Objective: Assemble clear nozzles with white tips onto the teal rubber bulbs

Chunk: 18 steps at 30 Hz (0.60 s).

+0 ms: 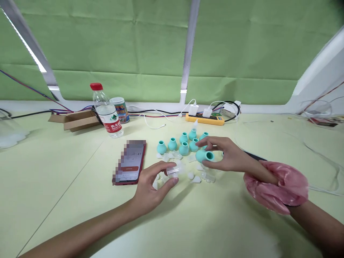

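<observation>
A clear plastic tip [173, 171] is pinched in the fingers of the left hand [150, 188]. A teal rubber bulb [204, 156] is gripped by the right hand [228, 156], above loose clear parts [199, 176] on the table [80, 215]. Joining appears in hand; tip and bulb opening must be aligned next.

About eight teal bulbs [184, 148], one phone [130, 162], one bottle [106, 111]
</observation>
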### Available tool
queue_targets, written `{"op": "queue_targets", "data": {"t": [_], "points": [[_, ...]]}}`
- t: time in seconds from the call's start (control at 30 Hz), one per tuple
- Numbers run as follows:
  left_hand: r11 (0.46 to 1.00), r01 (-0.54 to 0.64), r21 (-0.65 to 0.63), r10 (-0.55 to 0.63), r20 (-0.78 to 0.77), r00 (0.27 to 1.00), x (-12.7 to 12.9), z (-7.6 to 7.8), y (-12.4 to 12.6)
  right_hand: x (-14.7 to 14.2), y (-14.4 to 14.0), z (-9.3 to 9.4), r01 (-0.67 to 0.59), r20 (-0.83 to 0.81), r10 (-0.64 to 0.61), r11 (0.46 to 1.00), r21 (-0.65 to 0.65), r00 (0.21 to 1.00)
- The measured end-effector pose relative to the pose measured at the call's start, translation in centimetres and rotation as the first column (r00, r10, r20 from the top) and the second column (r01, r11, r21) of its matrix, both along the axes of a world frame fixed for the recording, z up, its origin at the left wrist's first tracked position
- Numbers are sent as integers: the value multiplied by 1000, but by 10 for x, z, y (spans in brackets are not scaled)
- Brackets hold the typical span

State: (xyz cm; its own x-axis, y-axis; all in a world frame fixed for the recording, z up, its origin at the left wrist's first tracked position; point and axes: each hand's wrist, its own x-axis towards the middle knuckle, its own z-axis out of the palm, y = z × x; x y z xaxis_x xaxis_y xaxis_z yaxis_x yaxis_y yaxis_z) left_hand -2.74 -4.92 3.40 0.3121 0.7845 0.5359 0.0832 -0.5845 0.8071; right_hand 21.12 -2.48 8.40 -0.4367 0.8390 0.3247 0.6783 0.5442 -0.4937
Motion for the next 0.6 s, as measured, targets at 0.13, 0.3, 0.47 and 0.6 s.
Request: {"op": "queue_targets", "data": {"t": [0.13,0.3,0.47,0.6], "points": [[980,115,-162,-101,90,991,-1,16,-9,-23,-21,-4,-75,-141,81,996,51,987],[941,155,-299,-129,103,986,-1,24,-11,-39,-31,-12,-131,-2,138,947,292,990],[905,176,-387,-171,49,984,0,25,-9,-41,-34,-19,-121,27,121,901,416,992],[883,227,-412,-247,5,969,1,25,-7,-40,-34,-26,-159,136,107,872,463,985]]}}
